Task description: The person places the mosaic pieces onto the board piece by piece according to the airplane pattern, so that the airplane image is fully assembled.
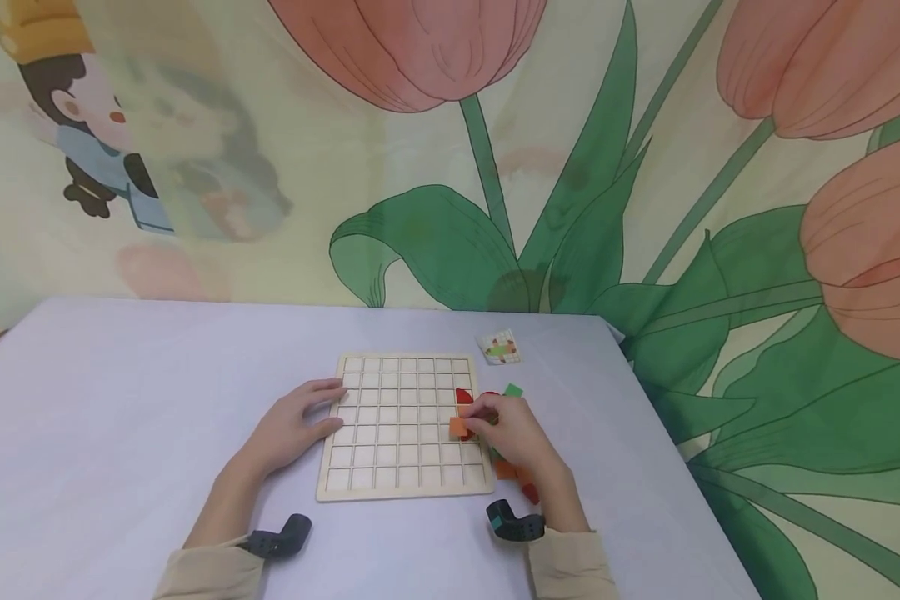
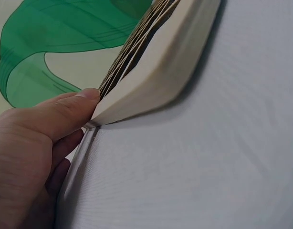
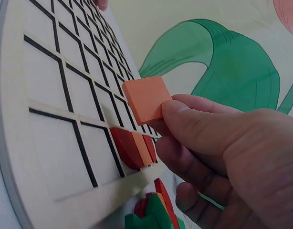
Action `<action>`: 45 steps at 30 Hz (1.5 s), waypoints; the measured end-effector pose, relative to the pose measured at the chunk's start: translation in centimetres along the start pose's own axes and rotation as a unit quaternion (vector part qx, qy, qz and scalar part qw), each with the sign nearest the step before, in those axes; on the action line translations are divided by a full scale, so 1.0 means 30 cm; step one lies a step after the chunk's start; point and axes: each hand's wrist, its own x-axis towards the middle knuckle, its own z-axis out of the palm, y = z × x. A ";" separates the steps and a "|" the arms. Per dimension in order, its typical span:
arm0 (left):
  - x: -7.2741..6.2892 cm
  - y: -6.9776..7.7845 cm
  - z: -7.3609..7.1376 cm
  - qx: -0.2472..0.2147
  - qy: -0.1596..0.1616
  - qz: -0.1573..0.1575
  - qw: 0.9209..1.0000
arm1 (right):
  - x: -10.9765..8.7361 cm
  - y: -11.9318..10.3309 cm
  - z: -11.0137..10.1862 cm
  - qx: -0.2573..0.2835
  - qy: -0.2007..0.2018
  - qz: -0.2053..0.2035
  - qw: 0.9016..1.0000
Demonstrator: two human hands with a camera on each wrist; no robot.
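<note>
A wooden grid board (image 1: pixel 397 433) with square cells lies on the white table. My right hand (image 1: pixel 512 429) pinches an orange square tile (image 3: pixel 147 99) between thumb and fingers, held above the board's right side. Below it, in the right column of cells, sit red quarter-round pieces (image 3: pixel 127 149) with an orange piece (image 3: pixel 141 148) between them. My left hand (image 1: pixel 292 427) rests at the board's left edge, its thumb (image 2: pixel 72 112) against the corner of the frame and its fingers loosely spread along the side.
Right of the board lies a loose pile of red, green and orange pieces (image 1: pixel 506 470), partly hidden by my right hand. A small pattern card (image 1: pixel 499 347) lies beyond the board's far right corner. Behind the table hangs a tulip-printed backdrop (image 1: pixel 435 242).
</note>
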 end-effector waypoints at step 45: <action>0.000 -0.006 0.012 0.007 0.013 0.016 1.000 | 0.003 -0.020 0.042 -0.088 -0.002 -0.030 0.996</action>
